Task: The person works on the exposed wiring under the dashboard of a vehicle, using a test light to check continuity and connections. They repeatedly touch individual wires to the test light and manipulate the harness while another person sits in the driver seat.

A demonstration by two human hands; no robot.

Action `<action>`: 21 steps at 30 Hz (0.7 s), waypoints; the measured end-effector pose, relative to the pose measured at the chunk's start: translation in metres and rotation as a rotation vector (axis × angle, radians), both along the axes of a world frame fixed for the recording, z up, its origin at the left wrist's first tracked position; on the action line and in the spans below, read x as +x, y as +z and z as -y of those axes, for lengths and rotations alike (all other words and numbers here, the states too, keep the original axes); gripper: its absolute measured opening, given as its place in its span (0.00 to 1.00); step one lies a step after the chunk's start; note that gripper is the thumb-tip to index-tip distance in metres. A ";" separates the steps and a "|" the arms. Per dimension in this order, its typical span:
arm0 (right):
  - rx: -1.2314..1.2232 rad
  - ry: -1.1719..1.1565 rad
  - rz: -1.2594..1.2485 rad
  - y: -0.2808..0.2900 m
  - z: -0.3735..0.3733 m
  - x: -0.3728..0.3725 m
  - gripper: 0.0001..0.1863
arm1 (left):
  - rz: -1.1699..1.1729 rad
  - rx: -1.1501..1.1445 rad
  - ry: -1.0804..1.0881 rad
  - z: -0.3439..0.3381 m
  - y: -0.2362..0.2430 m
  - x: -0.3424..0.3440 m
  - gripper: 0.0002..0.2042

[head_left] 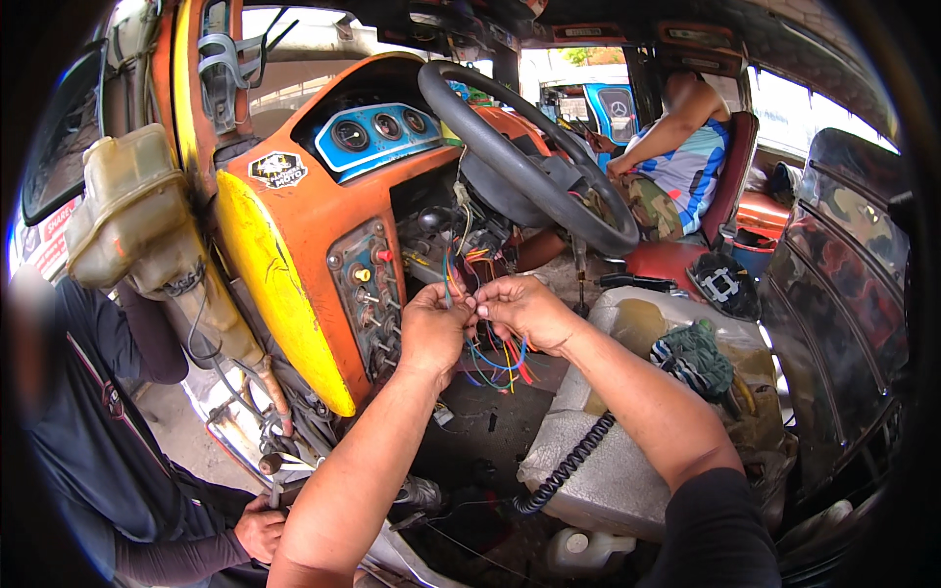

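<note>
Both my hands meet in front of the opened dashboard, below the steering wheel [490,147]. The fingers of my left hand [433,328] pinch a thin wire. My right hand [524,309] pinches at the same spot, its fingertips touching the left ones. A loose bundle of coloured wires [505,361], blue, red, yellow and green, hangs beneath and behind the hands. More wires [477,255] rise from the bundle into the dashboard opening. The exact wire ends between the fingertips are too small to make out.
An orange panel with switches and knobs [368,294] stands left of my hands. Blue gauges [387,127] sit above. A grey seat [588,441] with a cloth [694,358] and a coiled black cable [569,470] lies right. One person sits beyond the wheel; another stands at left, a hand [260,529] near my forearm.
</note>
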State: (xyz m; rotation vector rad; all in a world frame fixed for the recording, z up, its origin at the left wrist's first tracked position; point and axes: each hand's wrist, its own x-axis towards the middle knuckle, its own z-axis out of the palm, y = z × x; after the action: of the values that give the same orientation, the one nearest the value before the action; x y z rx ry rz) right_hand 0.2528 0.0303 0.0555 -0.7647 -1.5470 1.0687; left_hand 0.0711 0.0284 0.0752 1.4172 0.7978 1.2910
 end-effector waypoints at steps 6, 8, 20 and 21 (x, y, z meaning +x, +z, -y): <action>-0.129 0.057 -0.267 0.003 0.003 0.002 0.09 | -0.260 0.136 0.072 -0.006 0.009 -0.001 0.02; -0.133 0.006 -0.235 0.006 0.001 0.011 0.08 | -0.069 0.071 0.112 -0.001 0.017 -0.001 0.02; -0.131 -0.117 0.347 0.004 -0.006 0.022 0.04 | 0.319 -0.148 -0.269 0.026 0.019 -0.037 0.07; -0.205 -0.054 0.240 0.006 -0.001 0.021 0.05 | 0.197 -0.068 -0.192 0.024 0.013 -0.037 0.08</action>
State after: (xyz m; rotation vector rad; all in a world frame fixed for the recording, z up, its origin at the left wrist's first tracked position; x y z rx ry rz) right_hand 0.2735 0.0312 0.0620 -1.1033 -1.6220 1.1391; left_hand 0.0344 0.0039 0.0877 1.2577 0.5545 1.2210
